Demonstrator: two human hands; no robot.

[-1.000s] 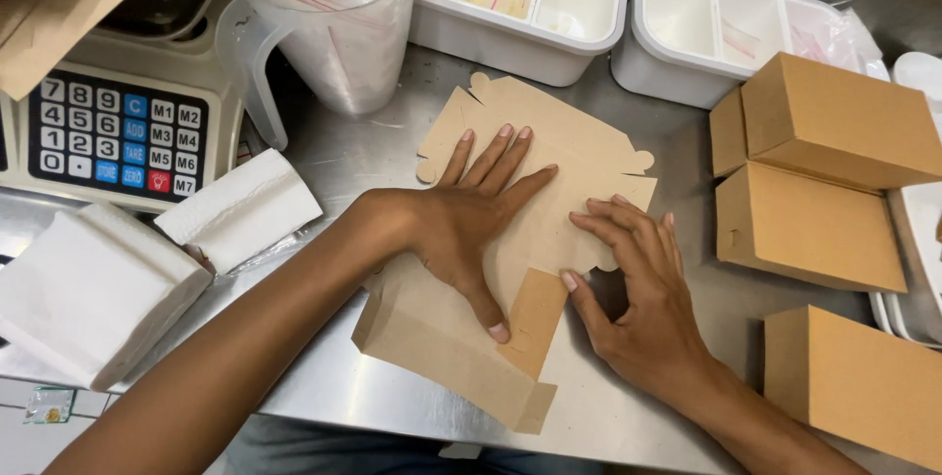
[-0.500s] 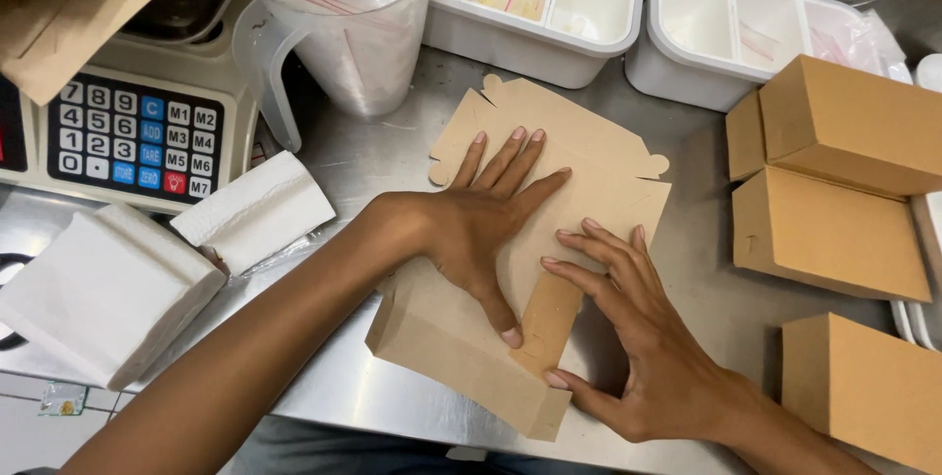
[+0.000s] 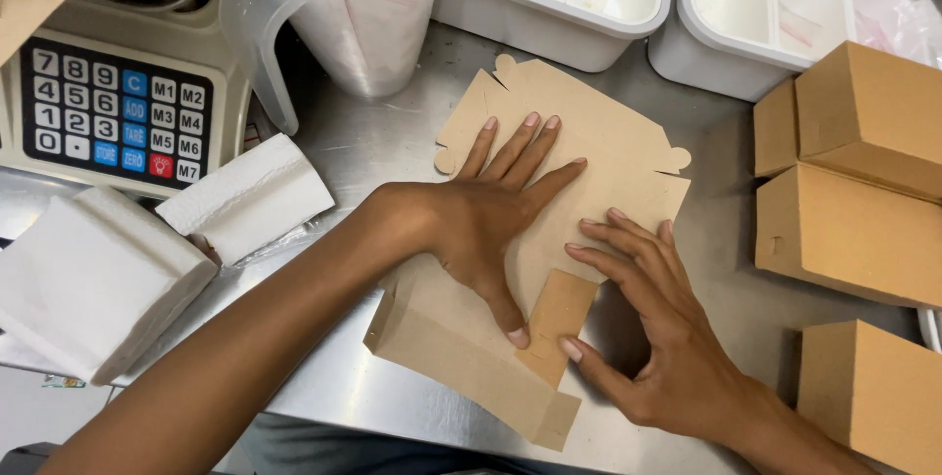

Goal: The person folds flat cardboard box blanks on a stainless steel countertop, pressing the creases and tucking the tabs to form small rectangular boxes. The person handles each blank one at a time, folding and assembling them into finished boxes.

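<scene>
- Two bare hands are pressed on one flat brown cardboard box blank (image 3: 589, 171) lying on the steel counter (image 3: 392, 151), about mid-counter and in front of the clear plastic jug (image 3: 363, 14); the left hand (image 3: 491, 220) lies spread and open, palm down on the middle of the sheet, gripping nothing; the right hand (image 3: 657, 338) is also open, fingers fanned along the right edge, thumb tip at a small folded side flap (image 3: 554, 323).
- Neither hand actually clasps the card; it is held by pressure alone; I'd judge that if either palm lifts unevenly, the near wall (image 3: 461, 367), already raised along the front edge, could spring back flat.
- That near wall sits close to the counter's front edge; a push toward the body might slide the whole blank off.
- The side flap looks only half creased; forcing it with the thumb off its score line could buckle or tear it.
- Several finished brown boxes (image 3: 854, 230) stand just to the right; a wide sweep of the right elbow might knock them.
- White napkin stacks (image 3: 98, 289) and a scale keypad (image 3: 118, 112) lie by the left forearm; dragging that arm could shove them.
</scene>
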